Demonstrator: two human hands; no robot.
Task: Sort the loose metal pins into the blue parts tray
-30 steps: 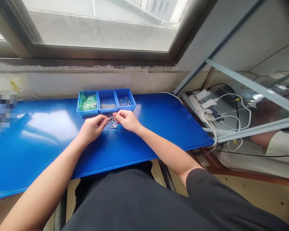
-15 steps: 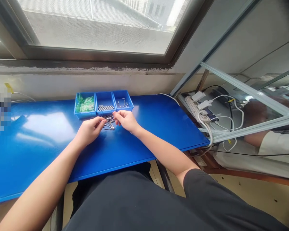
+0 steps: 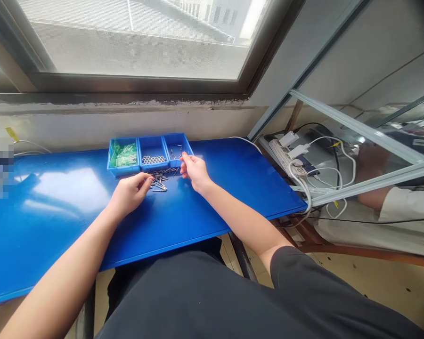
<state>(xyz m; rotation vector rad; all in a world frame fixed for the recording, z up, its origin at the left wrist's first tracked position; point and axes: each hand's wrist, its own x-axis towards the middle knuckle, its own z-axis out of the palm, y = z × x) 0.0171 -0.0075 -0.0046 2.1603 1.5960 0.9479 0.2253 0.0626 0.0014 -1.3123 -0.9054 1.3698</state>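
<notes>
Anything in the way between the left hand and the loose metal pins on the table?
Nothing visible. In this view the left hand's fingertips meet the left edge of the loose metal pins. The blue bins stand behind the pile; the right hand is off to its right.

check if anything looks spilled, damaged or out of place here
Two things stand out. Thin silvery metal pins lie jumbled in a loose heap on the glossy blue table, outside the three joined blue plastic bins; that may be deliberate rather than a spill. The painted ledge below the dark-framed window looks chipped, with ragged white patches.
</notes>
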